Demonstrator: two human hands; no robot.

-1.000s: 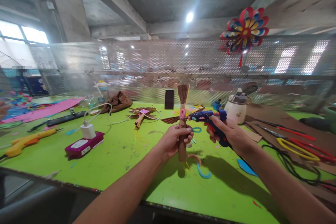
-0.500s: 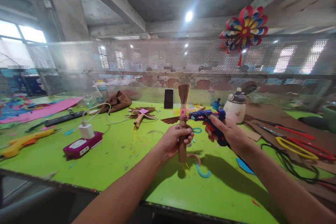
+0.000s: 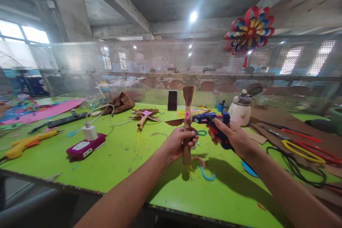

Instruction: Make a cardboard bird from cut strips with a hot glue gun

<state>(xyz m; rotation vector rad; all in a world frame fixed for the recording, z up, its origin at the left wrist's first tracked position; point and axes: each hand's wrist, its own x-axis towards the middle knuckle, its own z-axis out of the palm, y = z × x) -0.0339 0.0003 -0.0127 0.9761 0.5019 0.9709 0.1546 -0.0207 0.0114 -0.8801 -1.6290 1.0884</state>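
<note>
My left hand [image 3: 179, 141] is closed around a brown paper tube [image 3: 187, 155], held upright over the table. A folded paper fan [image 3: 188, 96] spreads from the tube's top, and another pleated piece [image 3: 175, 122] sticks out to the left. A small pink loop [image 3: 187, 115] sits on the tube's front. In my right hand [image 3: 227, 133] is a blue glue gun [image 3: 211, 117], its nozzle at the tube just below the pink loop; I cannot tell whether it touches. Below lie a blue curled strip [image 3: 207, 175] and a pinkish curled strip [image 3: 200, 161] on the green table [image 3: 114, 178].
Left are a yellow glue gun [image 3: 29, 143], a purple power block [image 3: 86, 146] and a cable. A similar paper piece [image 3: 144, 118] lies behind, near a phone [image 3: 172, 100]. A white bottle [image 3: 240, 109], scissors [image 3: 301, 149] and a black cord [image 3: 290, 165] are to the right.
The view has shifted very slightly. Both hands keep nearly the same pose, with the glue gun's nozzle still at the tube. Part of another person's hand now shows at the far left edge.
</note>
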